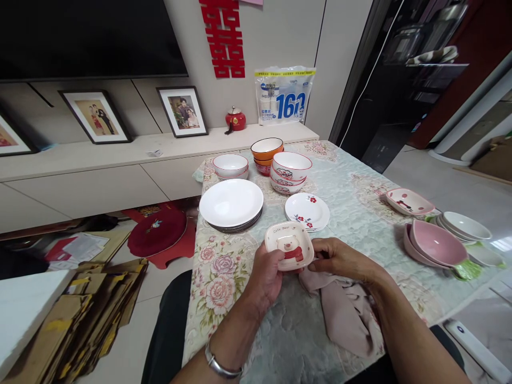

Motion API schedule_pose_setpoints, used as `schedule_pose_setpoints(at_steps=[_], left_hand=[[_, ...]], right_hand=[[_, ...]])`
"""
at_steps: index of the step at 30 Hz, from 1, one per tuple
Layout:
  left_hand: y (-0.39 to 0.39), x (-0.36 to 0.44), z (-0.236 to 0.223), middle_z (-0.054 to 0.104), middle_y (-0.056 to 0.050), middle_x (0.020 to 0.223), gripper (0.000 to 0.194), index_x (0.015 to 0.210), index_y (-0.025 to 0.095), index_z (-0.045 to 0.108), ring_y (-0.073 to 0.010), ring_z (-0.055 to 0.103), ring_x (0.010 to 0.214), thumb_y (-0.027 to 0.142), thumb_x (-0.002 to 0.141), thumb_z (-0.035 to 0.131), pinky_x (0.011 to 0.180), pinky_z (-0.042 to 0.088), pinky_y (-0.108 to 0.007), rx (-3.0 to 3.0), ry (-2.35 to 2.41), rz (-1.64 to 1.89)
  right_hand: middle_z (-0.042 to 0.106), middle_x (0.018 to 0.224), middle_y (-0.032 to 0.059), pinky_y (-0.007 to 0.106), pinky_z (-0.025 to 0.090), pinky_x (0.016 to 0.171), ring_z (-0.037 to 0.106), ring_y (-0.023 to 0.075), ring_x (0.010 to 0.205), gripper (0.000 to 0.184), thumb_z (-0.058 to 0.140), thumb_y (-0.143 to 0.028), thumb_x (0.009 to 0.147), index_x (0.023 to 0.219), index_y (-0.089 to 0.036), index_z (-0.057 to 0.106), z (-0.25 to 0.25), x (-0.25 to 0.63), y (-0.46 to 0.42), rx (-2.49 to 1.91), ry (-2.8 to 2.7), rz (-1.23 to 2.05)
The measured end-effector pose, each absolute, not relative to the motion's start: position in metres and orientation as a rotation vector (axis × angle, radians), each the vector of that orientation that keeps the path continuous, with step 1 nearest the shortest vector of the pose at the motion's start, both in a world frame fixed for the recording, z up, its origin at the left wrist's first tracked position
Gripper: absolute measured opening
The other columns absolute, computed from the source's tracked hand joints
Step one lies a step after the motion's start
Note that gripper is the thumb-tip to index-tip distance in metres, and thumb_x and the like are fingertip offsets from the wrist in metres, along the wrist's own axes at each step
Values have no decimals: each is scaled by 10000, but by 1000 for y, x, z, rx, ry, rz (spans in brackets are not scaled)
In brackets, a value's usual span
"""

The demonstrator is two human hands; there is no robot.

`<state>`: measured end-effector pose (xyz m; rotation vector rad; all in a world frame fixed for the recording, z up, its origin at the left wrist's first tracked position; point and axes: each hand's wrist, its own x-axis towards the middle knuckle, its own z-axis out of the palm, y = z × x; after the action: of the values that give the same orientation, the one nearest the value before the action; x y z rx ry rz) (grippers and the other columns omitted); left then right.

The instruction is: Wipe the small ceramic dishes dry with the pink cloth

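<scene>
A small squarish dish point(285, 241) with a bear in red and the words "Cute Bear" is held above the table, tilted toward me. My left hand point(264, 277) grips its left edge, thumb on the inside and fingers underneath. At the dish's right rim, my right hand point(340, 260) is closed on a greyish-pink cloth point(346, 314), which hangs down onto the tabletop. The right fingertips are partly hidden behind the rim. Just beyond the dish lies a short stack of flower-patterned small plates point(300, 208).
On the flowered tablecloth point(224, 288) stand stacked white plates point(231, 202), white bowls point(230, 162), orange bowls point(267, 146) and red-rimmed bowls point(291, 165). Pink bowls point(440, 242), an oval dish point(410, 201) and pale bowls point(466, 225) sit at right. A red stool point(158, 229) and flattened cardboard point(80, 320) are at left.
</scene>
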<state>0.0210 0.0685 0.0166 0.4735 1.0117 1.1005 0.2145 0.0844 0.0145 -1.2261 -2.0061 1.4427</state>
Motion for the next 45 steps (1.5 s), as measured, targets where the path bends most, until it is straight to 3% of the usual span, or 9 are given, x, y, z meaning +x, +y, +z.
schedule_pose_setpoints(at_steps=[45], left_hand=[[69,22,13,749,-80,852,600,1145,118,661,-206,682,645,55,552,594,445,542,-248,457,961,1103]], right_hand=[[715,972,6,279,458,782,604,192,872,224,651,-305,837,1011,-198,743,16,212,84,-1151,-1967,1554]])
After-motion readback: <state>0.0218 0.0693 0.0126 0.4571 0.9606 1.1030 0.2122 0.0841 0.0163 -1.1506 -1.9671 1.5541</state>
